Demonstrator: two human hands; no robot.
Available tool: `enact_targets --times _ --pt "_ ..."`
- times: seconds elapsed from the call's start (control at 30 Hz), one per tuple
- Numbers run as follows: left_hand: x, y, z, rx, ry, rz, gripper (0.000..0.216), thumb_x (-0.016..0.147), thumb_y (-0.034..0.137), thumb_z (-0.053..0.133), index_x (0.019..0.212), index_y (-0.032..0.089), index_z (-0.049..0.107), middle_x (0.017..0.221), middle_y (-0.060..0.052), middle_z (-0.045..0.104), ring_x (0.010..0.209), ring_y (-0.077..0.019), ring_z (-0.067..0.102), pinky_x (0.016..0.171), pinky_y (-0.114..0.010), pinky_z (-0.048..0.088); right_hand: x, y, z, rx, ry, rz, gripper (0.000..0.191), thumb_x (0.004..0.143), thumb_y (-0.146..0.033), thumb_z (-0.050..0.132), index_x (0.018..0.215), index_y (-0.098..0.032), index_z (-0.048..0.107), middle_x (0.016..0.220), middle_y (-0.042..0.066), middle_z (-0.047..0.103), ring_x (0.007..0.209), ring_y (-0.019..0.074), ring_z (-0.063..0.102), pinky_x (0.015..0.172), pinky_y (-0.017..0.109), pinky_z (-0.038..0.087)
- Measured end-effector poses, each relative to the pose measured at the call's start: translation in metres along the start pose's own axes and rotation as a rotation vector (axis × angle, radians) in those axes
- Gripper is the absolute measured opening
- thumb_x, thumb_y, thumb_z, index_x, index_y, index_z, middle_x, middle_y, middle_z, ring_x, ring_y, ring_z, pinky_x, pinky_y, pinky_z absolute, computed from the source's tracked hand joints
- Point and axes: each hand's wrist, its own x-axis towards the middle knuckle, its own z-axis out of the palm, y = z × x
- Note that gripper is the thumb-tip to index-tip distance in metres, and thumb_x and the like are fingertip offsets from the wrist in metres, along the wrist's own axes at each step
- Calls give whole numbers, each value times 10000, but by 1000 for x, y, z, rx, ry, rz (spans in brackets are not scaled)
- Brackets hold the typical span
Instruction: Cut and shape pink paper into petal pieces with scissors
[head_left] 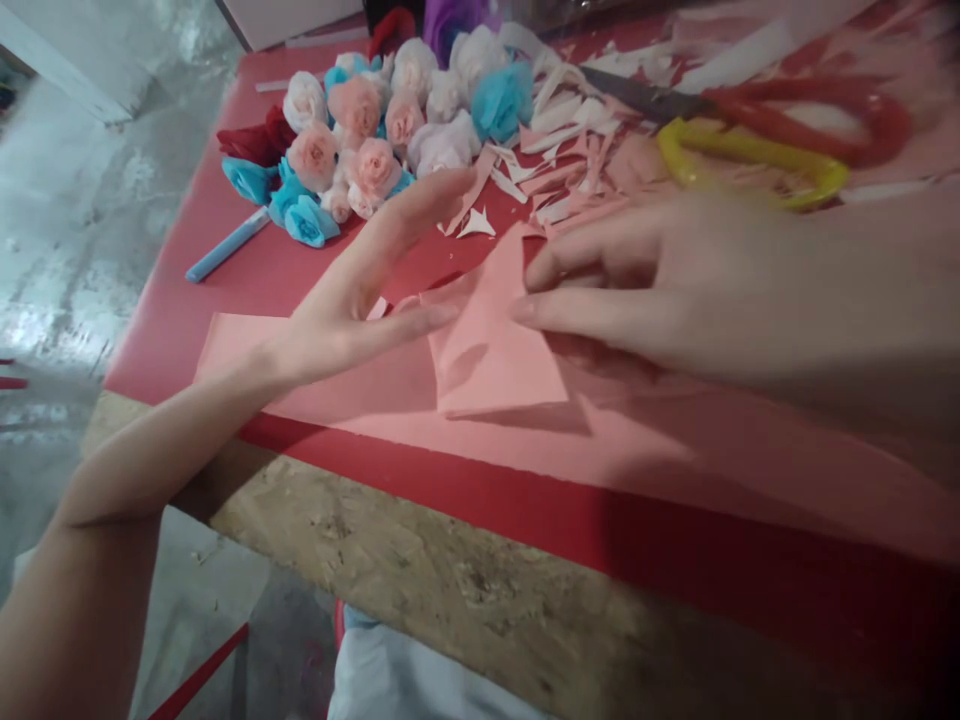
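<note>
A folded piece of pink crepe paper (pixel 495 350) stands tilted above a larger pink paper sheet (pixel 480 440) on the table. My right hand (pixel 645 290) pinches its right edge between thumb and fingers. On the other side, my left hand (pixel 367 290) has its thumb and fingers spread apart, the thumb tip close to the folded paper's left edge. Whether that thumb touches the paper I cannot tell. The right wrist is smeared by motion.
Several paper flowers (pixel 375 120) in pink, white, blue and red cluster at the back left, near a blue stick-like item (pixel 227 245). Scissors (pixel 765 150) with red and yellow handles lie behind my right hand, beside paper scraps (pixel 577 170). The wooden table edge (pixel 420 570) runs nearest me.
</note>
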Motion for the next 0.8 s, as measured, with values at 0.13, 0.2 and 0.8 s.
enact_targets --times 0.13,0.2,0.8 --pt "8 -5 -15 -237 -118 58 606 814 297 617 1347 208 345 1424 -19 408 1353 -244 308 1117 -393 306 -4 -40 0 -69 -14 -68 270 816 -301 521 581 -179 572 442 -55 386 387 27 317 398 216 219" --pt "7 -4 -23 -244 -97 86 572 789 292 657 1304 221 418 1344 13 503 1272 -214 437 1067 -319 394 -6 -53 3 -18 -38 -99 252 822 -218 516 579 -157 541 489 -58 405 431 24 323 431 208 232" --pt "-46 -18 -61 291 -329 152 399 843 87 390 906 365 669 972 34 721 1124 -157 581 1126 -473 274 -40 36 35 -451 374 -547 91 833 -162 443 868 -206 514 814 69 638 765 192 582 672 302 416"
